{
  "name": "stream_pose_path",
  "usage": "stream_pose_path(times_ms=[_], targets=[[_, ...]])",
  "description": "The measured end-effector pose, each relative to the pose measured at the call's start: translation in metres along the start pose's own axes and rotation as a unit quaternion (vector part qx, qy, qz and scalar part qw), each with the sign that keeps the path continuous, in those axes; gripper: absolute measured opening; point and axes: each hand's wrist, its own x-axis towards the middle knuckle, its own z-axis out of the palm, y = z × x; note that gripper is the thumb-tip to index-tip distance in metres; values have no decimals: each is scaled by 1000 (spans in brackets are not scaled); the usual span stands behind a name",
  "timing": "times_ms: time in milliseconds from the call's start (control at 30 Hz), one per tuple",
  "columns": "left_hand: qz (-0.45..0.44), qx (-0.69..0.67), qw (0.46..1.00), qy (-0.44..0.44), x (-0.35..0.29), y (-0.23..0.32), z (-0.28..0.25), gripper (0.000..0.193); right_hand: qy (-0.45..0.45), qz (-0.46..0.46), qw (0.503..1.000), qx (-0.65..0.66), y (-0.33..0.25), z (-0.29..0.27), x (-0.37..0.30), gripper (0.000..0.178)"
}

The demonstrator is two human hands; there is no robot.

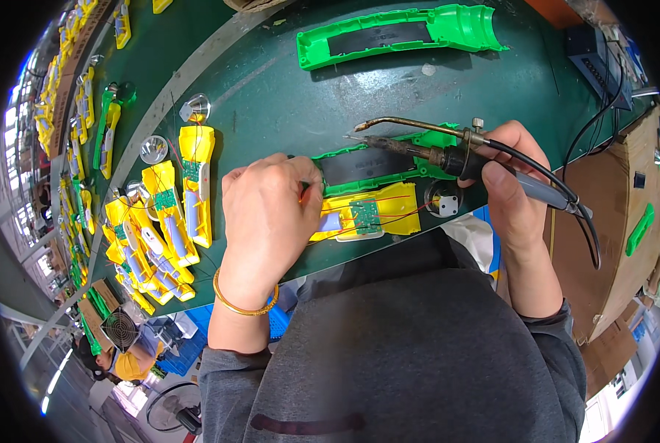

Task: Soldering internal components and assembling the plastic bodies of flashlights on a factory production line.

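My right hand (518,188) grips a soldering iron (518,181) with a curved metal solder-feed tube (418,123) along its top. The iron's tip points left, above a green plastic half-shell (370,168) with a black strip inside. At that shell's left end is my left hand (271,203), its fingers pinched together; what lies between them is hidden. Just below the green shell lies a yellow half-shell (400,210), partly under my left hand. It carries a small green circuit board (365,215), a pale violet battery cell (330,221) and red and black wires. A round lamp head (442,201) sits at its right end.
Another green half-shell (381,37) lies at the table's far side. Several yellow assemblies (197,184) with clear lamp heads crowd the left. A blue-grey box (598,66) with cables stands at the far right, above a cardboard box (603,221). The dark green table's near edge runs close to my body.
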Motion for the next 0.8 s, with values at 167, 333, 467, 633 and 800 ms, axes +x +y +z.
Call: stream_pose_path(times_ms=[167, 333, 467, 633, 800], targets=[[-7, 17, 999, -27, -6, 8, -11, 6, 10, -6, 1000, 3, -1, -6, -1, 16], [82, 17, 988, 129, -24, 30, -9, 15, 34, 19, 999, 35, 2, 0, -2, 14], [106, -12, 988, 111, -20, 38, 26, 13, 39, 12, 999, 28, 18, 17, 0, 20], [142, -79, 978, 128, -17, 34, 33, 9, 39, 15, 997, 68, 29, 15, 1, 19], [85, -193, 972, 101, -7, 38, 35, 7, 28, 26, 994, 102, 28, 15, 0, 20]])
